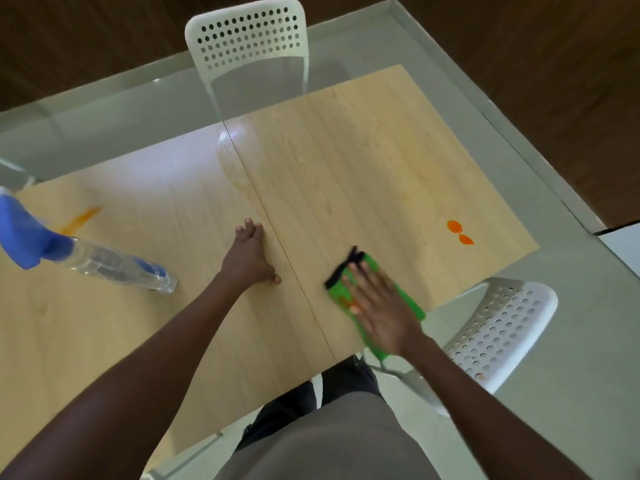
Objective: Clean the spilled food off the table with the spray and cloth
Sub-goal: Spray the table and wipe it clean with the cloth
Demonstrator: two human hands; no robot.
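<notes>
Head view only. Right hand (377, 303) lies flat on green cloth (346, 291), fingers straight and spread, palm pressing it to the wooden table (346, 161); nothing gripped, just pressed. Hand and cloth are blurred. Cloth has a black edge at its far left corner and an orange smear showing beside the thumb. It sits near the table's near edge, right of the seam that runs through the tabletop.

Left hand (250, 255) rests flat on the table just left of that seam, fingers straight and close together, thumb out to the side, holding nothing.

Orange blobs (460, 233), two of them touching or nearly so, lie on the right part of the table, beyond and right of the cloth, apart from it. Faint orange haze on the wood farther back from them. Orange streak (83, 218) on the far left part of the table, just behind the spray bottle (104, 261). Bottle is clear with a blue trigger head, stands on the left side of the table, well apart from both hands.

White perforated chair (247, 39) at the far side of the table; second white chair (498, 336) at the near right corner, beside the right forearm. Pale floor around the table.
</notes>
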